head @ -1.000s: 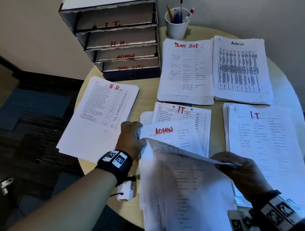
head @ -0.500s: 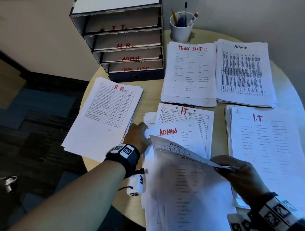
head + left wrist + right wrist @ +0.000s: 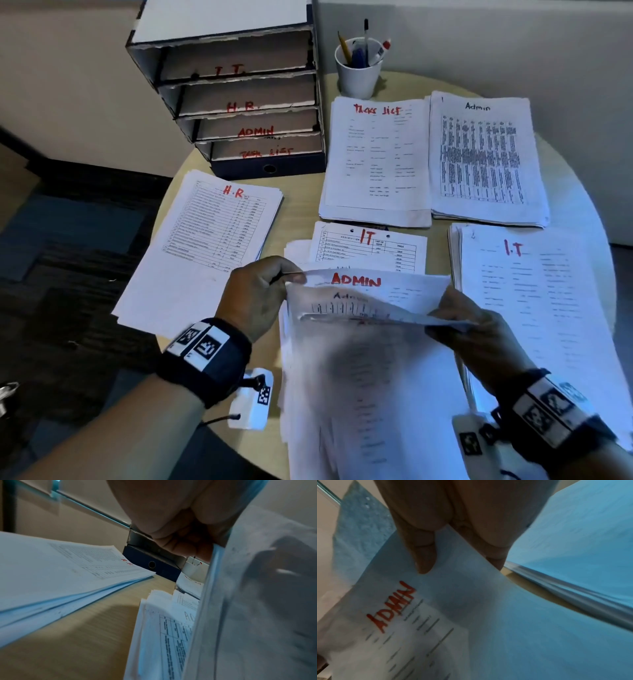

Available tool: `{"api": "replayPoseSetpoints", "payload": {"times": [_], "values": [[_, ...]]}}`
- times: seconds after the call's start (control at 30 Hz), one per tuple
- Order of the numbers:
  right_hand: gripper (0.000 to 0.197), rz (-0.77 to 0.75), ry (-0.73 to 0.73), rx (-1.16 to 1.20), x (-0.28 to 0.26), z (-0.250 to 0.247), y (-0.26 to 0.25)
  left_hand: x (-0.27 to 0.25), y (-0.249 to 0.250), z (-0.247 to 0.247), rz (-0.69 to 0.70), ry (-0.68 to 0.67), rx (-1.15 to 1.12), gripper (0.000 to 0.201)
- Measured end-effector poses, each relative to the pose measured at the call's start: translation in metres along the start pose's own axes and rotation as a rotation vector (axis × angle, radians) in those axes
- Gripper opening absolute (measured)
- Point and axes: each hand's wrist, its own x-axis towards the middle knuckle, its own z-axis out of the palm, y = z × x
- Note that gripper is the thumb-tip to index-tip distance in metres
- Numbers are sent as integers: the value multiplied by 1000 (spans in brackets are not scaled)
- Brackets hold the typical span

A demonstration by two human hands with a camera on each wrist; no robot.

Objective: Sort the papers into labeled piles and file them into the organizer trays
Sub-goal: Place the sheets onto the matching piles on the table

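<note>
Both hands hold a sheet headed ADMIN in red [image 3: 356,281] above the unsorted stack [image 3: 370,394] at the table's near edge. My left hand [image 3: 295,276] pinches its top left corner. My right hand [image 3: 442,316] pinches its right edge, thumb on top [image 3: 426,555] in the right wrist view, where the ADMIN sheet [image 3: 453,615] shows close up. A second sheet headed Admin curls just under it. The left wrist view shows my left hand [image 3: 188,547] curled at the paper's edge [image 3: 257,601]. The organizer [image 3: 246,96] stands at the back left, its trays marked I.T., H.R., ADMIN and task list.
Labeled piles lie on the round table [image 3: 301,212]: H.R. [image 3: 212,233] at left, Tasks List [image 3: 376,154] and Admin [image 3: 486,157] at the back, I.T [image 3: 534,291] at right. A loose IT sheet [image 3: 370,240] tops the middle stack. A white pen cup [image 3: 358,72] stands beside the organizer.
My left hand left the stack's left edge, took the ADMIN sheet's top corner and raised it. My right hand moved up its right edge.
</note>
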Motion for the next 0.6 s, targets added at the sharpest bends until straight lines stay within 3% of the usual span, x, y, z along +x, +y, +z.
{"api": "replayPoseSetpoints", "payload": {"times": [0.1, 0.2, 0.27, 0.33, 0.4, 0.47, 0.6], "values": [[34, 33, 89, -108, 16, 6, 1, 8, 2, 6, -19, -27, 61, 15], [32, 20, 196, -238, 17, 11, 8, 10, -5, 10, 2, -95, 171, 18], [25, 51, 225, -299, 15, 15, 8, 11, -10, 16, -51, -151, 65, 11], [23, 94, 227, -291, 11, 19, 10, 11, -12, 21, -202, -177, -103, 21], [29, 100, 228, -247, 9, 18, 13, 10, -10, 28, -357, -130, -294, 34], [28, 101, 244, -218, 7, 18, 12, 8, -6, 32, -439, -34, -387, 33], [19, 116, 244, -182, 5, 13, 13, 11, -11, 36, -457, 70, -352, 26]]}}
